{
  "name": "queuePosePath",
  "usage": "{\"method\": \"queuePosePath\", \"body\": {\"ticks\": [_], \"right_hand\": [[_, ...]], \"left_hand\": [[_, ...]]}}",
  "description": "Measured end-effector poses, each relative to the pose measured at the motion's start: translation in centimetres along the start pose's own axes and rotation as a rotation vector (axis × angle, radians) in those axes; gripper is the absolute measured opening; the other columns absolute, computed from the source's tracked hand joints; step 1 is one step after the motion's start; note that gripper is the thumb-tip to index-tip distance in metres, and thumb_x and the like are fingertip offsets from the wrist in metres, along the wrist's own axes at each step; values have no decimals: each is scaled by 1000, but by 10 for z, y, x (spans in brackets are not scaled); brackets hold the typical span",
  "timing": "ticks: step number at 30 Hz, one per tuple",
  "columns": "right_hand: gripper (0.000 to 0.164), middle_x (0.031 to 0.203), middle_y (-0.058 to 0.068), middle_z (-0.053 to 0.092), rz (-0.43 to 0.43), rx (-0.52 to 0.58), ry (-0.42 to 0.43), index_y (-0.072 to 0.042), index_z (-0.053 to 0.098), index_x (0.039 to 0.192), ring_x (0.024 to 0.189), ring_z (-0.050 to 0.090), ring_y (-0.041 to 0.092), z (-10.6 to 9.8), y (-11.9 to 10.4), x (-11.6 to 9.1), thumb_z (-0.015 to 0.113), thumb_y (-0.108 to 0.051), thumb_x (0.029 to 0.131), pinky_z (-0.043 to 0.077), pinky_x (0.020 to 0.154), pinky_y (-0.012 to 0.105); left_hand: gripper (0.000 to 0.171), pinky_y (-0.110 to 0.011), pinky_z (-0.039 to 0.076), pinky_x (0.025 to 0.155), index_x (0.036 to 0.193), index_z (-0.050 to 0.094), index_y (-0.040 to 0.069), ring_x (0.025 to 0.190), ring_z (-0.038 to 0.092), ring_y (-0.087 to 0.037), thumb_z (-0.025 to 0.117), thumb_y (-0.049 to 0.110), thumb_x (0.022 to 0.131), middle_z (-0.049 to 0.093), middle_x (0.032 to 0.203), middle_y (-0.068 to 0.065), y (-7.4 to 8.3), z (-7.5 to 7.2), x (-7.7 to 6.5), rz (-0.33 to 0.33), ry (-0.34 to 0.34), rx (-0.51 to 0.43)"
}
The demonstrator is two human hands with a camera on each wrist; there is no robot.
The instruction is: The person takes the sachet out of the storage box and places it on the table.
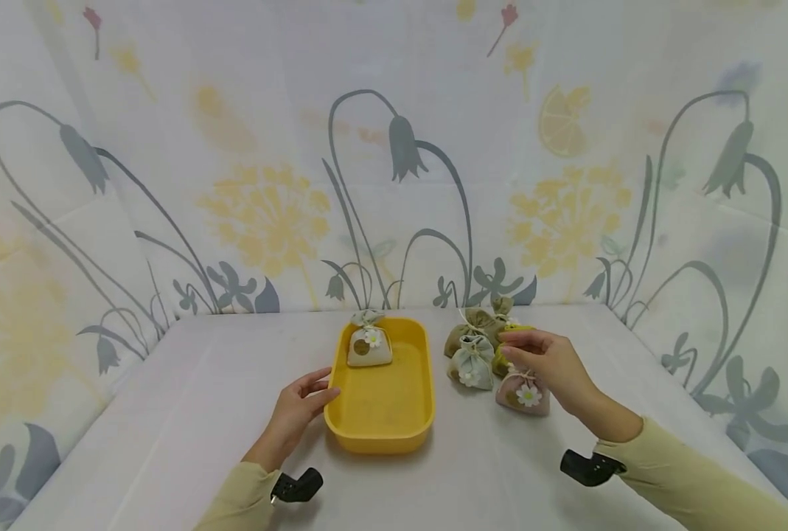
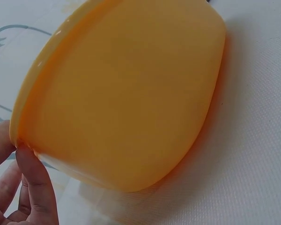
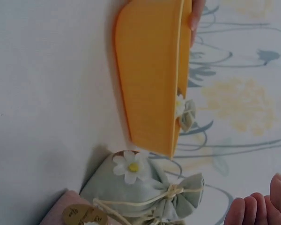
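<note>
My left hand [image 1: 303,402] pinches the left rim of a yellow plastic tub [image 1: 380,442]; in the left wrist view the thumb and a finger meet at that rim. Inside the tub, at its far end, sits a cream drawstring pouch [image 1: 370,348] with a white flower. Over a cluster of pouches at the right hovers my right hand [image 1: 556,369], fingers loosely bent, nothing visible in them. Nearest to it are a pink pouch [image 1: 523,394] and a yellow-green pouch [image 1: 501,363], partly hidden by the fingers. Beside them stands a pale green-grey pouch [image 3: 140,180].
Olive-brown pouches [image 1: 461,338] stand at the back of the cluster, right of the tub. A white cloth covers the table [image 1: 221,383]. Behind it hangs a flower-printed curtain [image 1: 433,243].
</note>
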State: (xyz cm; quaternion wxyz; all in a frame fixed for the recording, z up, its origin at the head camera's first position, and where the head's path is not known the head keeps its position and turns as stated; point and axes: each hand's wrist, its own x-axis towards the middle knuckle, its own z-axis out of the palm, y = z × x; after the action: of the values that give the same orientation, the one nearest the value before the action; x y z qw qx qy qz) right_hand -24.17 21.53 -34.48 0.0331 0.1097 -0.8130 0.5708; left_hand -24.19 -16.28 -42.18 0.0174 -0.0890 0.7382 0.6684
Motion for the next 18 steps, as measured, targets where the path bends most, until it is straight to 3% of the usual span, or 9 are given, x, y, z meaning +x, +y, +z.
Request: {"method": "queuePosePath", "body": {"ticks": [7, 8, 14, 18], "right_hand": [[44, 110, 13, 64, 13, 23, -21, 4, 59, 119, 94, 58, 10, 20, -9, 4, 68, -24, 86, 51, 73, 26], [44, 110, 12, 63, 28, 36, -32, 2, 60, 119, 95, 58, 12, 23, -10, 5, 68, -24, 86, 53, 70, 28], [41, 112, 7, 63, 81, 19, -63, -4, 62, 118, 102, 55, 21, 40, -12, 16, 68, -28, 86, 49, 86, 42], [37, 107, 8, 65, 56, 31, -48, -3, 64, 114, 95, 59, 20, 51, -18, 24, 70, -24, 84, 48, 89, 40]], "left_hand": [[47, -32, 51, 85, 128, 55, 5, 92, 57, -19, 68, 14, 85, 53, 113, -15, 0, 1, 0, 4, 0, 6], [47, -32, 51, 85, 128, 55, 5, 91, 57, -19, 68, 14, 85, 53, 113, -15, 0, 2, 0, 4, -2, 5], [46, -32, 51, 84, 129, 54, 5, 91, 57, -19, 68, 13, 86, 53, 114, -15, -1, 1, 1, -3, -1, -5], [47, -32, 51, 85, 129, 54, 6, 92, 57, -20, 68, 14, 85, 52, 115, -15, -2, 1, 2, -8, 1, -13]]}}
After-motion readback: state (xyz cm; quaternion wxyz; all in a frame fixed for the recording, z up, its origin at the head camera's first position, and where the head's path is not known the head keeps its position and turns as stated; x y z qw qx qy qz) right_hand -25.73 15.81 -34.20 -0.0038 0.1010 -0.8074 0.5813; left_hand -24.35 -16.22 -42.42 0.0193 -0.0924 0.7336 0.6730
